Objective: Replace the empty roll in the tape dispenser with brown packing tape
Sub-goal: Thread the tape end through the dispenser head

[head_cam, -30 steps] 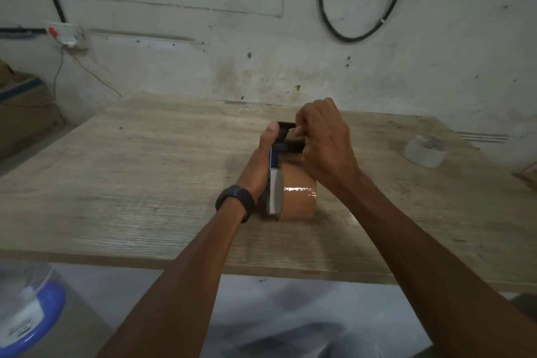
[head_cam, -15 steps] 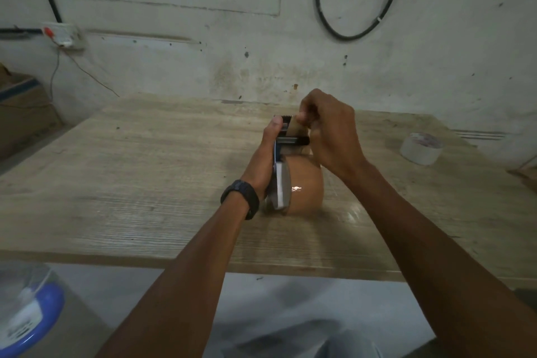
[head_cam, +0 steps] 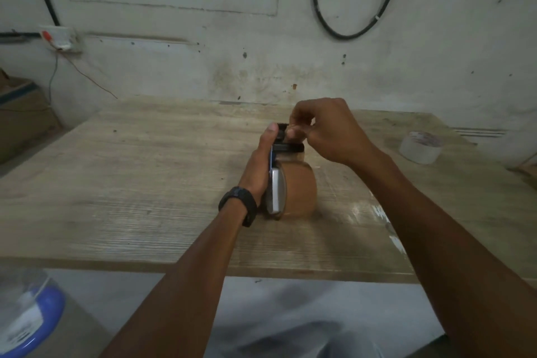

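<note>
Your left hand (head_cam: 261, 163) was wrapped around the side of the tape dispenser (head_cam: 276, 189), thumb up near the toothed cutter (head_cam: 281, 125), pinning the tool upright on the wooden table (head_cam: 145, 183). Your right hand (head_cam: 325, 131) was pinched narrow at the head of the dispenser, thumb and fingertips closed on what looked like the free end of the tape; the strip itself was too small and blurred to make out, so that is a judgement. You had the brown packing tape (head_cam: 299, 189) already seated in the dispenser, resting on the table just beside your left wrist and its black watch (head_cam: 241, 203). A pale, near-empty roll (head_cam: 421, 147) lay well apart on the table's right side, probably the one you took out.

By my reading, you were threading the leader over the roller (head_cam: 290, 148) toward the cutter. A full roll like that is fairly heavy and stiff, while its glossy skin is slick, so the frame was the better place to hold. The loose end is thin, floppy and sticky on one face; it would fold onto itself or onto your fingers unless you held it by its edges, taut. Those teeth sat close to your thumb
</note>
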Available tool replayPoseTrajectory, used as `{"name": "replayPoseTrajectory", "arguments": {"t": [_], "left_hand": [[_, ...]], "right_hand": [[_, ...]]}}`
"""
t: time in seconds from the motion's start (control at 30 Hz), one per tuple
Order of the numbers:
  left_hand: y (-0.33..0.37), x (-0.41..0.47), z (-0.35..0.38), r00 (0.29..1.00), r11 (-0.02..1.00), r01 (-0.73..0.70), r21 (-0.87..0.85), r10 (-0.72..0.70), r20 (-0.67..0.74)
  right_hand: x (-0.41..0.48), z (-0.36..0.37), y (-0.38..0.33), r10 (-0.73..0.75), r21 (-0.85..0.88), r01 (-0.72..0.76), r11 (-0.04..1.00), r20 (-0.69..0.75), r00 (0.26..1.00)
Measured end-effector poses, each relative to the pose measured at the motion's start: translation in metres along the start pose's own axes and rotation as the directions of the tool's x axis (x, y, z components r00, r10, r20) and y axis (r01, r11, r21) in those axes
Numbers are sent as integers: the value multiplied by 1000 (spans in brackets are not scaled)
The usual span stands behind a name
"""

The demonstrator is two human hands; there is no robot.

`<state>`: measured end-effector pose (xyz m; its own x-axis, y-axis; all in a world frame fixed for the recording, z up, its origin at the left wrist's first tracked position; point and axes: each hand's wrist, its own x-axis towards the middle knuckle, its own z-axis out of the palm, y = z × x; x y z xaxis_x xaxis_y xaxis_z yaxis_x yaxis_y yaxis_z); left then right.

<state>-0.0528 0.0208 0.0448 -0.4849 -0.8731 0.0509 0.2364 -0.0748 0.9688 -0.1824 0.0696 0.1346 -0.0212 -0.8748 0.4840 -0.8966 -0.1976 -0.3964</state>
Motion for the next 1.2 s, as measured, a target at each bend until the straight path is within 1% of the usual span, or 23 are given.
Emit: {"name": "replayPoseTrajectory", "arguments": {"t": [0.07,0.17,0.23,0.4,0.5,0.6,0.7,0.77,0.87,0.9,0.97,1.0,1.03,1.13,1.2], "left_hand": [[1,0,2,1000,1000,-10,-11,10,-7],[2,2,8,999,999,-38,31,39,-28],[-1,2,11,998,998,-50,44,52,-26],[-6,1,9,999,998,-29,58,31,-21],[-3,3,7,999,992,-14,123,18,-31],[0,1,5,1000,987,-10,162,15,-28],[-1,-2,6,1000,987,-10,158,14,-24],[1,-2,5,1000,988,-19,156,21,-9],[3,-2,6,999,987,-15,161,9,36],[2,-3,8,998,990,1,142,-10,59],[-2,-6,13,995,998,50,36,-53,87],[0,-6,14,995,998,56,4,-56,86],[0,-5,14,997,999,37,6,-37,71],[8,-5,11,999,993,0,118,-5,38],[9,-6,9,999,988,-4,153,-3,48]], "right_hand": [[0,8,-5,6,-18,-8,1000,-90,996],[-4,27,-11,12,-63,-32,997,-299,954],[-8,38,-10,-12,-52,-8,999,-369,929],[-14,44,-6,-103,-17,106,994,-432,896],[-17,44,-8,-141,-6,156,988,-471,871],[-18,42,-9,-198,-10,223,975,-500,843],[-18,42,-9,-238,-30,260,965,-520,820],[-19,42,-6,-219,-6,259,966,-553,804],[-18,38,-8,-144,66,236,970,-623,769],[-15,36,-11,-119,93,234,968,-652,749],[-8,29,-14,-81,123,223,967,-681,728],[-2,25,-15,-73,130,215,968,-675,734],[1,22,-16,-62,136,197,971,-652,756],[4,12,-10,-25,137,120,983,-553,833],[7,-1,-6,-12,100,62,993,-438,899]]}}
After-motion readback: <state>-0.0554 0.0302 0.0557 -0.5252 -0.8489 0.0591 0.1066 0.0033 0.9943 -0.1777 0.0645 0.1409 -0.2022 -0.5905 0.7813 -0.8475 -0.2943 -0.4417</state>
